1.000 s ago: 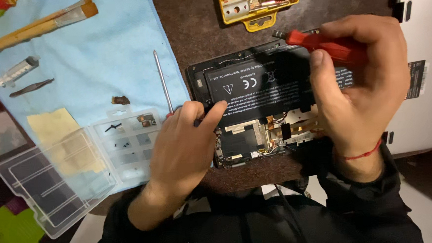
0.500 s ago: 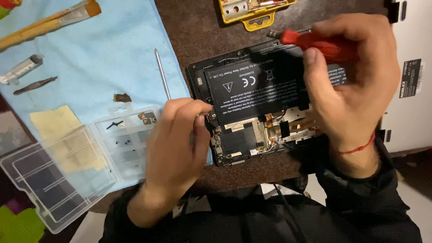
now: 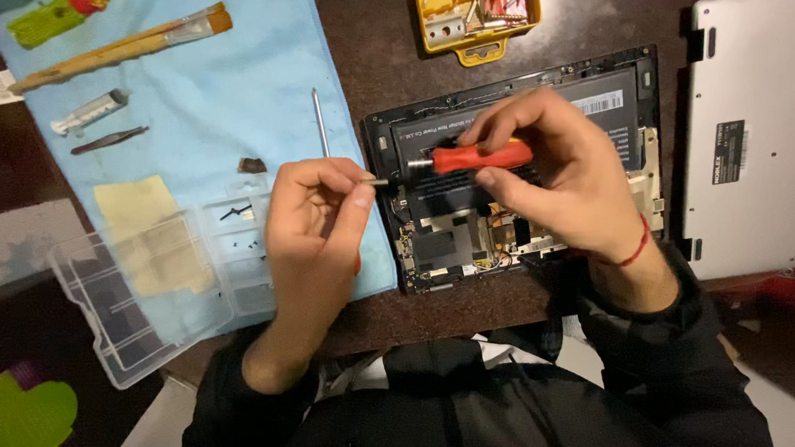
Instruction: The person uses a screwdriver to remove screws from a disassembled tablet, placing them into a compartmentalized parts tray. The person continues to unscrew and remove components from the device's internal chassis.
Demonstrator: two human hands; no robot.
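Note:
My right hand [image 3: 564, 192] grips a red-handled screwdriver [image 3: 485, 155], held level above an opened black device [image 3: 645, 65] with a black battery [image 3: 604, 104] and bare circuit boards. The shaft points left. My left hand [image 3: 312, 232] hovers over the device's left edge and pinches the metal tip between thumb and forefinger. A red string circles my right wrist.
A blue cloth [image 3: 227, 87] carries a brush [image 3: 125, 47], tweezers [image 3: 107, 139], a small grey tube [image 3: 92, 112] and a thin metal rod [image 3: 320, 123]. A clear compartment box [image 3: 139, 300] holds small screws. A yellow bit case [image 3: 477, 15] lies beyond the device, a silver cover [image 3: 760, 132] to its right.
My right hand dropped from the device's far edge and turned the screwdriver level, tip to the left. My left hand left the circuit board and pinched the tip.

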